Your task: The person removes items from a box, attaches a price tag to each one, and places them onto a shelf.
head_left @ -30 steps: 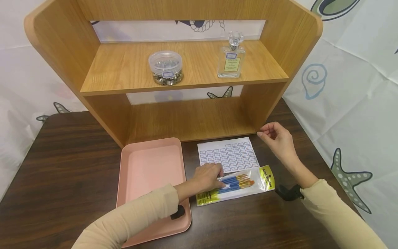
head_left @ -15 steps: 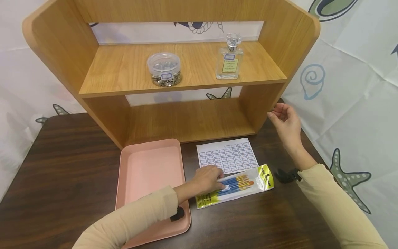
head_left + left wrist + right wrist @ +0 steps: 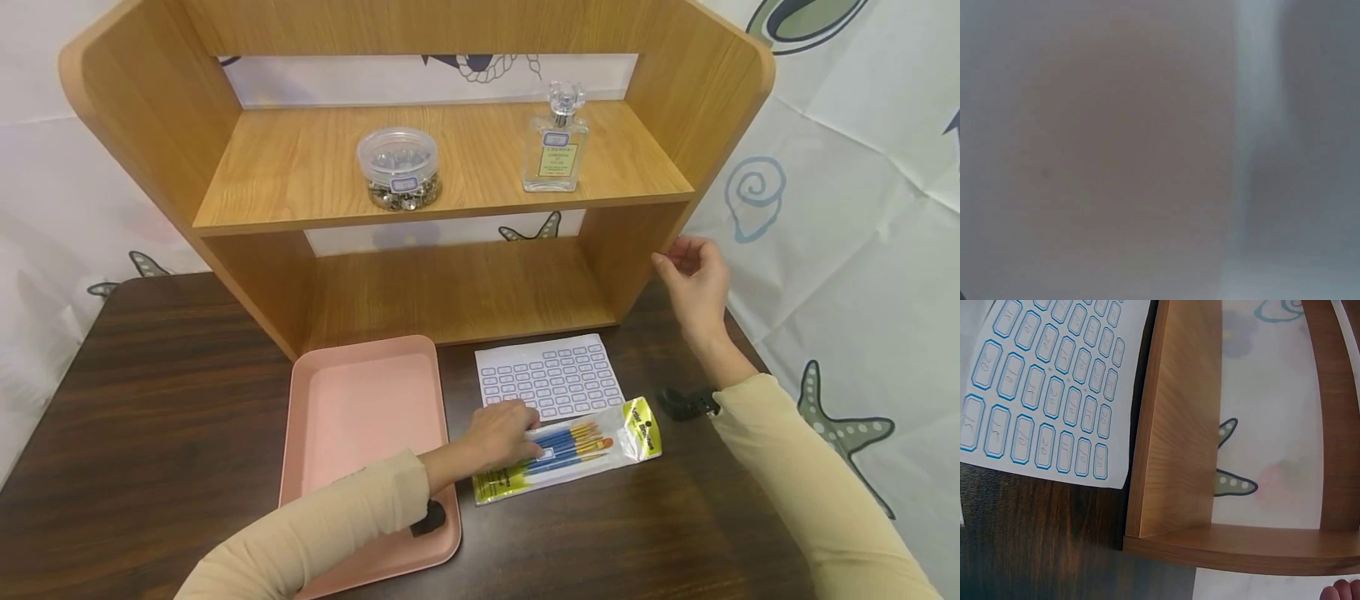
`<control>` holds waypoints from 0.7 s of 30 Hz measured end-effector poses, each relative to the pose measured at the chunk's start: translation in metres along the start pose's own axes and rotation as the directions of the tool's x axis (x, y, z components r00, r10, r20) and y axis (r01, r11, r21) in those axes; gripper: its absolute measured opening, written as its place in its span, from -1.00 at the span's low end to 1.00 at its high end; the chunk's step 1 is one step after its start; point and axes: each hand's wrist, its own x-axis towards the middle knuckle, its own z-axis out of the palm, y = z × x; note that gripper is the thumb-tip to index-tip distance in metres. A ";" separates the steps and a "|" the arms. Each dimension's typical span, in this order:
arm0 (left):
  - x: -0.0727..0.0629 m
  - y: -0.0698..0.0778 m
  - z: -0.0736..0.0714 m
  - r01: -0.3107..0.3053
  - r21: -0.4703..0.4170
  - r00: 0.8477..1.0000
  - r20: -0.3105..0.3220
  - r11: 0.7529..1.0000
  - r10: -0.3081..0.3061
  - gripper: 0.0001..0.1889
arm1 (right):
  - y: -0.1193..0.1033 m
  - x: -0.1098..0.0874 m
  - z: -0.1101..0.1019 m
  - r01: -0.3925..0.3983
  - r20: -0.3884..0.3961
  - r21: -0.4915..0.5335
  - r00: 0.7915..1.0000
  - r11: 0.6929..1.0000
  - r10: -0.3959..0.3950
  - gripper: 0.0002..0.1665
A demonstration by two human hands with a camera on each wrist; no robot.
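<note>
My left hand [image 3: 501,433] lies over the left half of a clear plastic pack of blue-handled paintbrushes [image 3: 577,446], its thumb at a small white label on the pack. Out to the right, my right hand [image 3: 697,287] is raised beside the outer side of the wooden shelf [image 3: 630,250], fingers loosely bent and thumb toward the panel's front edge. No object shows in it. Its fingertips [image 3: 1341,590] appear in the corner of the right wrist view. A sheet of blue-framed numbered stickers [image 3: 547,375] lies just behind the pack. The left wrist view is a blur.
The pink tray [image 3: 367,400] is on the table's left side, partly under my left forearm. On the shelf's upper board stand a lidded clear jar [image 3: 400,169] of small metal pieces and a glass perfume bottle [image 3: 556,150]. A patterned white cloth [image 3: 847,250] hangs at the right.
My right hand has moved up and slightly right, from near the shelf's lower front corner to higher beside its outer panel. My left hand stays on the paintbrush pack.
</note>
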 end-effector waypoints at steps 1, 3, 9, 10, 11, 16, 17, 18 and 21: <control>0.000 0.000 0.000 0.000 -0.001 1.000 -0.002 1.000 0.000 -0.71 | 0.002 0.002 0.001 0.000 -0.001 -0.009 1.000 1.000 0.000 -0.66; -0.001 -0.001 0.000 -0.001 -0.008 1.000 -0.006 1.000 0.001 -0.71 | 0.003 0.005 0.003 -0.002 -0.004 -0.019 1.000 1.000 0.002 -0.68; -0.002 -0.001 -0.002 0.007 -0.034 1.000 -0.001 0.999 -0.007 -0.71 | 0.003 0.008 0.007 0.012 -0.024 -0.027 1.000 1.000 -0.012 -0.74; -0.003 -0.001 -0.002 0.010 -0.039 1.000 0.002 0.999 -0.010 -0.71 | 0.003 0.008 0.008 0.018 -0.029 -0.030 0.999 0.999 -0.019 -0.74; -0.003 -0.001 -0.003 0.013 -0.047 1.000 0.003 0.999 -0.013 -0.71 | 0.004 0.009 0.008 0.024 -0.035 -0.032 0.999 0.999 -0.025 -0.75; -0.003 0.001 -0.006 0.025 -0.085 1.000 0.013 0.996 -0.024 -0.68 | 0.004 0.009 0.008 0.033 -0.040 -0.066 0.999 0.997 -0.036 -0.74; -0.003 0.001 -0.007 0.024 -0.092 1.000 0.014 0.995 -0.022 -0.67 | 0.004 0.009 0.008 0.033 -0.038 -0.073 0.999 0.997 -0.036 -0.73; -0.003 0.001 -0.008 0.021 -0.097 1.000 0.016 0.995 -0.020 -0.68 | 0.004 0.010 0.008 0.035 -0.035 -0.081 0.999 0.996 -0.038 -0.73; -0.003 0.001 -0.012 0.004 -0.121 1.000 0.016 0.993 -0.002 -0.72 | 0.005 0.010 0.008 0.042 -0.028 -0.099 0.999 0.994 -0.045 -0.73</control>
